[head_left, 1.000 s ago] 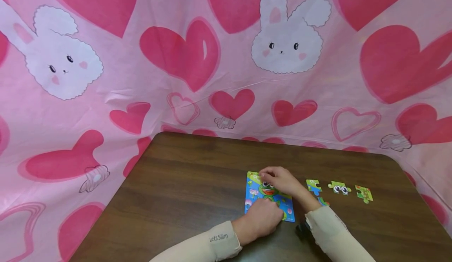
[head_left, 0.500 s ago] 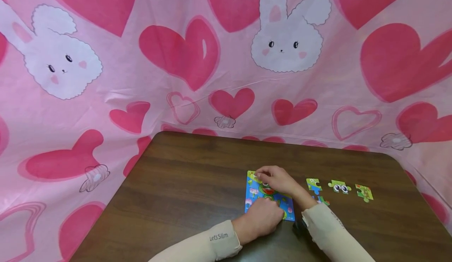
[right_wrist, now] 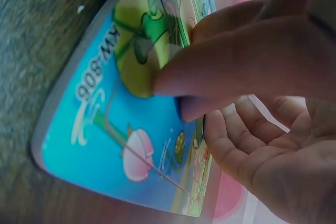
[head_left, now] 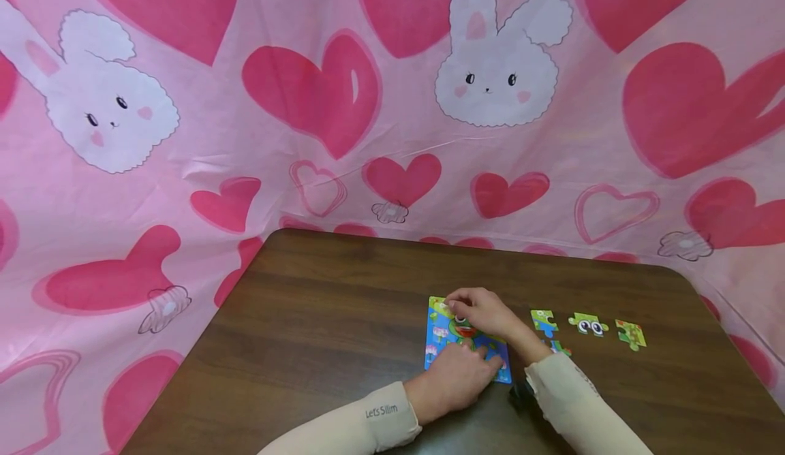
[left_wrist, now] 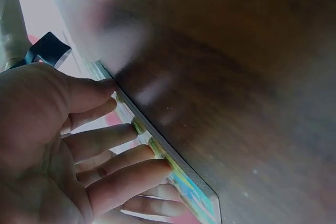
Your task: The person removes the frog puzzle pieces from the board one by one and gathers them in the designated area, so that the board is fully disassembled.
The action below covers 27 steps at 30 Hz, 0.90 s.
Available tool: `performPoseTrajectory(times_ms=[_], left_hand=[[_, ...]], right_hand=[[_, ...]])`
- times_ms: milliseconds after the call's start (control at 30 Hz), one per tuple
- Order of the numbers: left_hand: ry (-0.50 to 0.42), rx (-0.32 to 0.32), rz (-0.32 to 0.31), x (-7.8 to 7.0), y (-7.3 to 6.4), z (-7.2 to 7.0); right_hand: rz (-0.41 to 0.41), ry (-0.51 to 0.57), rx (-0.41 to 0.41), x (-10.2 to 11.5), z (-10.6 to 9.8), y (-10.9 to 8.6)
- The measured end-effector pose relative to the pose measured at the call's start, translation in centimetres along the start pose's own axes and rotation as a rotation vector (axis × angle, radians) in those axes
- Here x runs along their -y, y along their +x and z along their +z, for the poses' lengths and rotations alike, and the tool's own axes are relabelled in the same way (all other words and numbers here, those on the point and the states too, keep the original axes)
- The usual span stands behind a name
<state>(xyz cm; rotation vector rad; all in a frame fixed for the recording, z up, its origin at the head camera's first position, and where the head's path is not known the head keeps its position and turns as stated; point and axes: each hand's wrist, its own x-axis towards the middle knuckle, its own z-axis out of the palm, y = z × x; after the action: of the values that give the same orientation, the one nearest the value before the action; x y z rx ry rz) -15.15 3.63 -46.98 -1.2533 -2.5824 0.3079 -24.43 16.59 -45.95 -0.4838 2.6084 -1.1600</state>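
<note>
Item 1: puzzle bd. (head_left: 436, 339), on table (head_left: 319, 346), under my hands.
Item 2: my L hand (head_left: 455, 377), approx. 6 o'clock of bd.; fingers apart, tips on bd., thumb at near edge.
Item 3: my R hand (head_left: 484, 313), approx. 1 o'clock; fingers bent down over frog pic.; can't tell if they pinch anything.
Item 4: loose pcs. (head_left: 587, 325), qty. 4, approx. 3 o'clock of bd.; 1 partly hidden by my R sleeve (head_left: 567, 388).
Risks (est.): sleeve sweeps nearest pcs. if R arm swings to 3 o'clock; L press at rim, if uneven, skids or tips bd.; R fingertips, if lifted carelessly, unseat a pc.
</note>
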Motion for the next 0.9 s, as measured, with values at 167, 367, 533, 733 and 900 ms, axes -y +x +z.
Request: performPoseTrajectory(times_ms=[167, 367, 533, 733, 900], left_hand=[[0.013, 0.016, -0.019, -0.09, 0.01, -0.11], [0.0, 0.035, -0.023, 0.05, 0.04, -0.2], [-0.016, 0.047, -0.016, 0.36, 0.16, -0.12], [-0.014, 0.03, 0.004, 0.51, 0.16, -0.05], [-0.019, 0.033, 0.016, 0.48, 0.19, -0.17]], right_hand=[[0.002, 0.021, -0.013, -0.15, -0.16, -0.02], [0.021, 0.039, -0.01, -0.26, -0.2, -0.05], [0.059, -0.01, -0.038, 0.06, -0.3, -0.18], [0.081, 0.03, -0.023, -0.01, -0.47, -0.06], [0.098, 0.114, 0.002, -0.44, -0.55, -0.02]])
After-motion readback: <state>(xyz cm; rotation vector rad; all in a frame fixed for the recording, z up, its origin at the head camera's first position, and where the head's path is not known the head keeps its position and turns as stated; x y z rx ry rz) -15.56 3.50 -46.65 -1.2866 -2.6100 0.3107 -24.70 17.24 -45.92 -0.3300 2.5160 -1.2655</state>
